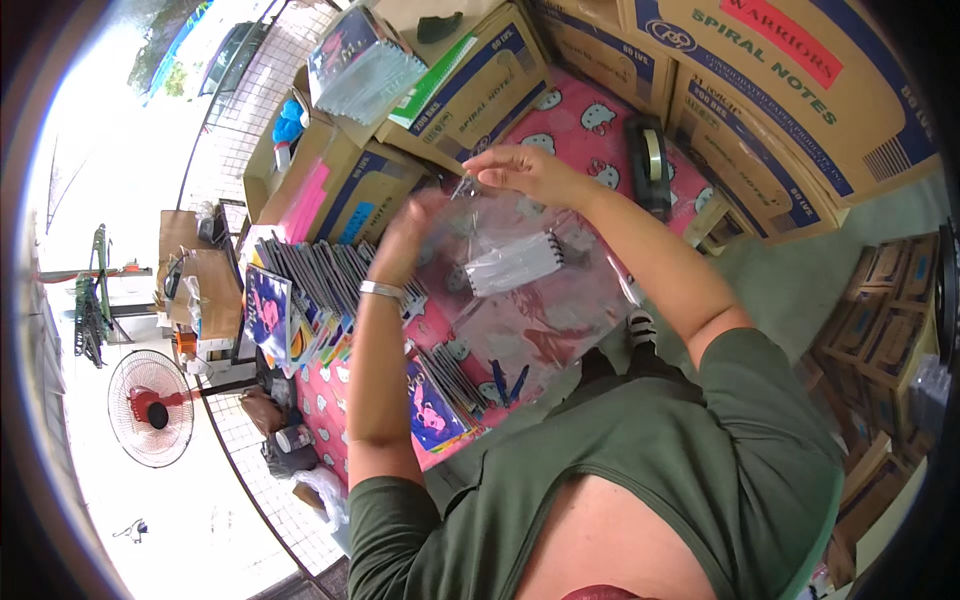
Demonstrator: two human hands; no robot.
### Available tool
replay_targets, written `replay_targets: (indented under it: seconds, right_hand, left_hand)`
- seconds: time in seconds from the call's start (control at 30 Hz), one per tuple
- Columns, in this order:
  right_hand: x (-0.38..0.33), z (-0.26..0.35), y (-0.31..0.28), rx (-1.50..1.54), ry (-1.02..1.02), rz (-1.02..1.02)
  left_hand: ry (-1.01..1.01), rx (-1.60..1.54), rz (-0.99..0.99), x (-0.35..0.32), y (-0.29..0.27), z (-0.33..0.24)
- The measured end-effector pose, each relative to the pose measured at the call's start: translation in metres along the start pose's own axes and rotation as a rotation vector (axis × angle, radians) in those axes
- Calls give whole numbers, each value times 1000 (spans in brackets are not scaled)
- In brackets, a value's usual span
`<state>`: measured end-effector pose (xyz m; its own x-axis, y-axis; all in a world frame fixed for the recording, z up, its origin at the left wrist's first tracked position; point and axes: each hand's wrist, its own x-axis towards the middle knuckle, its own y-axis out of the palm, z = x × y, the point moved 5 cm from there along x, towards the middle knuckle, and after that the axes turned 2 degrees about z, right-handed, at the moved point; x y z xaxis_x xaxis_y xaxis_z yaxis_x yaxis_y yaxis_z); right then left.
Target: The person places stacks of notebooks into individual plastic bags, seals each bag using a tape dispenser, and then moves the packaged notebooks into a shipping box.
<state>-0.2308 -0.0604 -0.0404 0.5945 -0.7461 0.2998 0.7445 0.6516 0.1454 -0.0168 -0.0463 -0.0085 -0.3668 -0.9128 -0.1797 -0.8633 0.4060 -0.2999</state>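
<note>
Both hands [470,210] grip a clear bag [530,290], its contents blurred.

Place: I stand at a stationery packing and stock area, semi-open to daylight.
Stock: large cardboard cartons [760,90] stacked around me.
Goods: rows of spiral notebooks [330,275] on a pink patterned table cover [590,135].
Equipment: tape dispenser [650,160] on the table.
Surroundings: wire grille [250,90]; red standing fan [150,408].
</note>
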Motion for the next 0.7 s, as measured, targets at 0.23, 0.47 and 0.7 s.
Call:
replay_targets:
  seconds: [0.23,0.47,0.7]
  right_hand:
    - [-66,-15,31,-517,6,224]
    - [-74,-11,77,-993,-35,90]
    - [-36,-10,60,-1051,472,-12]
  left_hand:
    - [234,108,143,-57,63,80]
    - [395,687,-309,-85,85,54]
    - [68,748,-349,-56,75,60]
